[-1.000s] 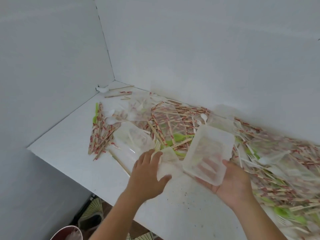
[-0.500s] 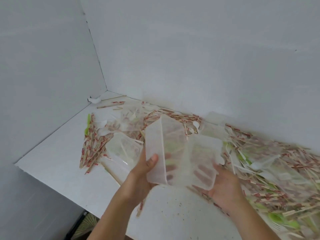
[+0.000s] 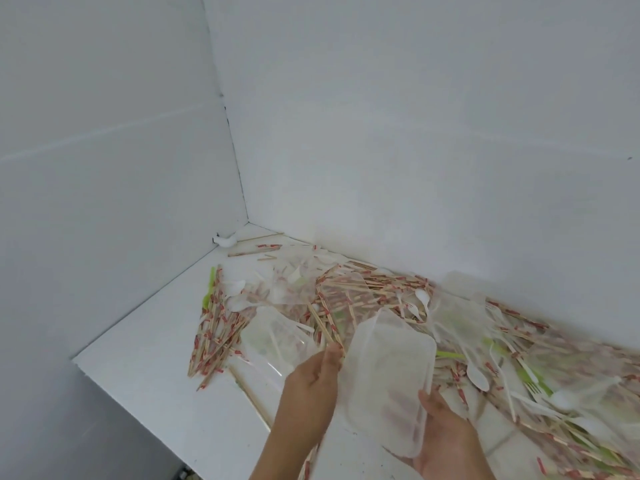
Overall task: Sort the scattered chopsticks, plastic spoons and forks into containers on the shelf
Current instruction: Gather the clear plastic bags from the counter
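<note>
The tub [image 3: 388, 372] is tilted over the shelf [image 3: 138, 368], my left hand [image 3: 311, 379] pinching its left rim, my right hand [image 3: 446, 441] gripping its near end. Light, thin, likely bendy and slippery; the rims hold best.

Setting: a bare sorting nook, not a furnished room. Two plain white wall panels, the left panel [image 3: 104, 174] and the back panel [image 3: 415, 140], meet in a dark vertical seam [image 3: 235, 161] at upper centre; a flat white shelf [image 3: 145, 368] fills the corner beneath them, its front edge running to the lower left of the frame. Across the shelf, from centre to right edge, lies a loose heap of disposable tableware: paper-banded wooden chopsticks [image 3: 214, 327]; white plastic spoons [image 3: 477, 375]; clear plastic containers [image 3: 273, 337] of the takeaway kind. Whether storeroom, shop back or staged set cannot be told.
</note>
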Demonstrator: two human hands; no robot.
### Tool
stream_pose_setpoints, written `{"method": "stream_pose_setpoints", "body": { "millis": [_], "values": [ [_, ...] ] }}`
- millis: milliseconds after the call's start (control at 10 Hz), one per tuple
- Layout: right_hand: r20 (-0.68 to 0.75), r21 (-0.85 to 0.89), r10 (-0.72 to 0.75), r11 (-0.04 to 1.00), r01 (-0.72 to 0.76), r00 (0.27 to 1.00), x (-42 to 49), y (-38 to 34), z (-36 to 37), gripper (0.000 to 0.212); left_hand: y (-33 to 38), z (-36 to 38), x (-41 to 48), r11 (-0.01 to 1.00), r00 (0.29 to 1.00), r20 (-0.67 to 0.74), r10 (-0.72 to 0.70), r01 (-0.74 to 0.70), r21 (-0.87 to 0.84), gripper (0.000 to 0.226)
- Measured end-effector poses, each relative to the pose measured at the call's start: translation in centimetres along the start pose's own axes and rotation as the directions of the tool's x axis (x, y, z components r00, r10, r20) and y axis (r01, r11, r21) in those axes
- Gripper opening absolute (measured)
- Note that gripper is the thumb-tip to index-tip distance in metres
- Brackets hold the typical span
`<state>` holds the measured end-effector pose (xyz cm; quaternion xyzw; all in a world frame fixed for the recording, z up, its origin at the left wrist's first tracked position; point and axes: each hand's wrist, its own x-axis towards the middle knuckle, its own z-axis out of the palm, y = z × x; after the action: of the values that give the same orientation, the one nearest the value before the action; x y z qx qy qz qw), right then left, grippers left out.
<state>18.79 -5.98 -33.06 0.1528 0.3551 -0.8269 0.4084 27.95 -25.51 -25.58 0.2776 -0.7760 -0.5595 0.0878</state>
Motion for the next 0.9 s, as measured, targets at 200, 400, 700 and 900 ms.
{"method": "stream_pose_setpoints", "body": {
  "millis": [200,400,700,900],
  "values": [
    [0.1,0.464,0.356,0.809,-0.36,0.929,-0.8,-1.3,-0.7,0.046,1.0,2.2,0.3,0.899,0.976,-0.087,0.2,-0.147,0.412,0.033],
    [0.091,0.104,0.115,0.987,-0.125,0.989,-1.1,-3.4,-1.1,0.09,1.1,5.1,0.4,0.948,0.991,-0.022,0.131,-0.119,0.296,0.015],
    [0.282,-0.21,0.056,0.978,0.005,0.958,0.0,-4.1,0.7,0.1,-0.4,5.6,1.7,0.919,0.982,0.128,0.141,-0.178,0.352,0.085],
    [0.183,-0.283,-0.008,0.957,0.06,0.983,2.7,-2.8,4.6,0.098,-1.6,1.7,4.9,0.91,0.932,0.248,0.263,-0.325,0.257,0.078]
  ]
}}
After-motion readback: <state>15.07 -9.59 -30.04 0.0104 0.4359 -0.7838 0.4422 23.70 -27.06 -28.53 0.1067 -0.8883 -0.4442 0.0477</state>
